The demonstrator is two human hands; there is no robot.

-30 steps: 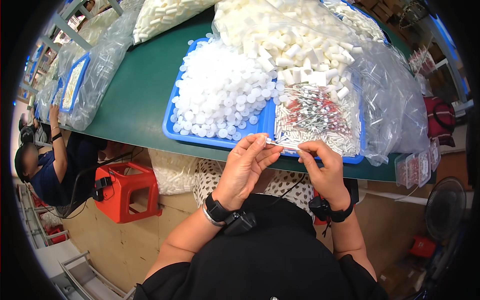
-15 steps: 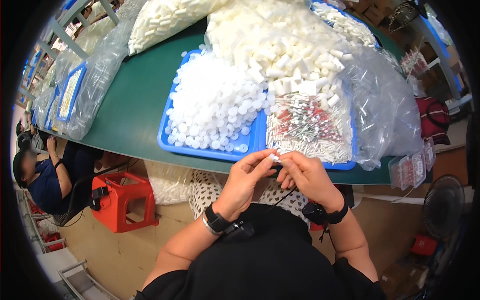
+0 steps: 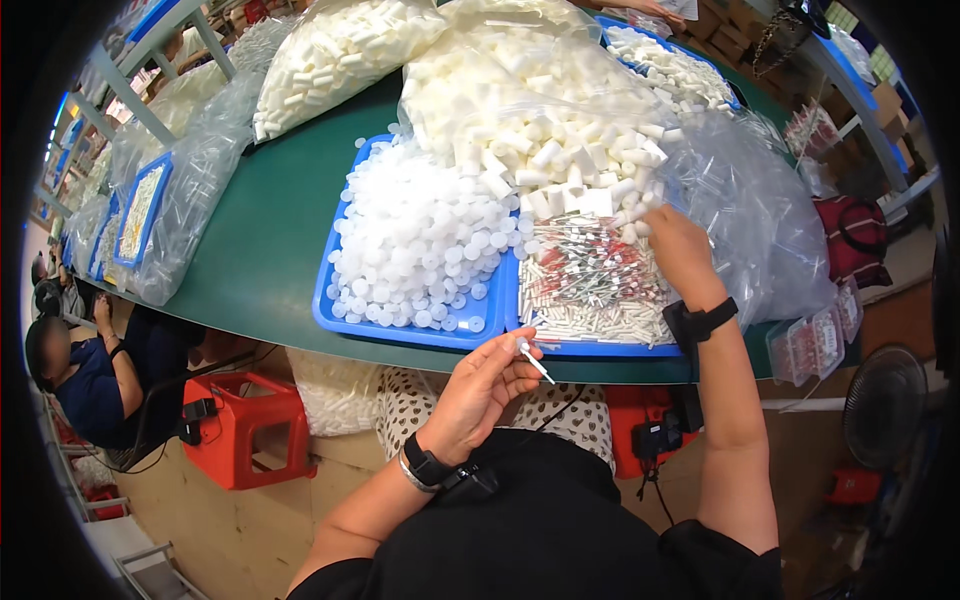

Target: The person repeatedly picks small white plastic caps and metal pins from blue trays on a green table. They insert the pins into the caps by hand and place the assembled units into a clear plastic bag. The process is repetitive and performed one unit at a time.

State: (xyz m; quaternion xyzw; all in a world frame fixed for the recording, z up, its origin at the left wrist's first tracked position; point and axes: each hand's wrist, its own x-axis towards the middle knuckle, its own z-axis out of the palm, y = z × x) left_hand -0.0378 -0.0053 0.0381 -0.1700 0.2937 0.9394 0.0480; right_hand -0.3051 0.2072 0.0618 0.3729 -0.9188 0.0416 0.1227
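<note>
My left hand is closed in a pinch near the table's front edge. Out of its fingertips sticks a thin white stick, pointing down to the right, with a small translucent white disc at its upper end. Farther off to the right, my right hand reaches to a pile of short white cylinders, its fingertips against those at the right side. Its fingers are partly hidden, so whether it grips one is unclear. Beneath lie many thin white sticks and red-and-silver pieces.
A blue divided tray holds a heap of translucent discs on the left. Bags of white cylinders lie behind on the green table. Clear plastic bags spread at right. A red stool and another person are at left.
My right hand has left my left hand and moved up and right to the white cylinders. The left hand has shifted slightly down and left; the white stick in it now shows.
</note>
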